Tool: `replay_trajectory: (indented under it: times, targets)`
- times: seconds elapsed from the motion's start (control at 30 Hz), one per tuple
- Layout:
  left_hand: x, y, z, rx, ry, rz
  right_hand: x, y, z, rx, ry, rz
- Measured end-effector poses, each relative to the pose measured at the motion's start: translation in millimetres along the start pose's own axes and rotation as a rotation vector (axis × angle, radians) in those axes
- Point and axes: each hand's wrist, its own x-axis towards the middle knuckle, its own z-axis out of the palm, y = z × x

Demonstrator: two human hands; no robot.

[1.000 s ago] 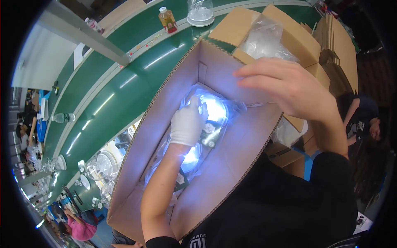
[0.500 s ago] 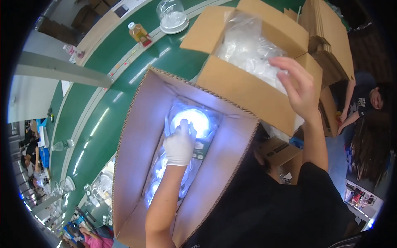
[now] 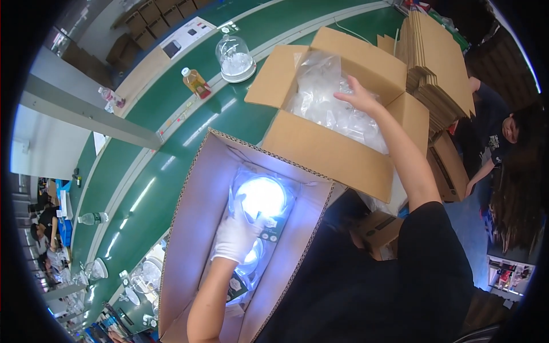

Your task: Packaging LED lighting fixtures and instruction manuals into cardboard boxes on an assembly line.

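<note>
right hand (image 3: pixel 359 96) lies spread on the bags (image 3: pixel 331 106) at one o'clock; gloved left hand (image 3: pixel 237 235) presses flat on packs (image 3: pixel 260 200) in the near box (image 3: pixel 194 228).

The near carton (image 3: pixel 189 228) was matt brown corrugated cardboard, its cut rim showing the fluted edge. Inside it lay glossy clear-plastic packs (image 3: pixel 260 200), shiny enough to glare white under the light. The left hand (image 3: pixel 237 237) wore a white, matt, cloth-like glove and rested on those packs. The farther carton (image 3: pixel 320 151) was the same dull cardboard, filled with crinkled, translucent plastic bags (image 3: pixel 331 97), which the bare right hand (image 3: pixel 360 97) touched. The stack of flattened boxes (image 3: pixel 434 68) showed plain, rough cardboard edges. The conveyor belt (image 3: pixel 189 143) was smooth green with a soft sheen. A clear, glossy dome (image 3: pixel 234 57) stood on it, beside a plastic bottle (image 3: pixel 196 83).
</note>
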Motion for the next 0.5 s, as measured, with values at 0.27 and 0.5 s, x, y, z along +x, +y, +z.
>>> replay_trajectory:
  times: [0.27,0.5]
  targets:
    - [-36,1,-18,-0.008,0.058,0.13,50,-28,-9,0.203,0.362,-0.222]
    - [-62,50,-132,-0.028,0.709,0.708,-39,-211,-112,0.236,0.481,-0.529]
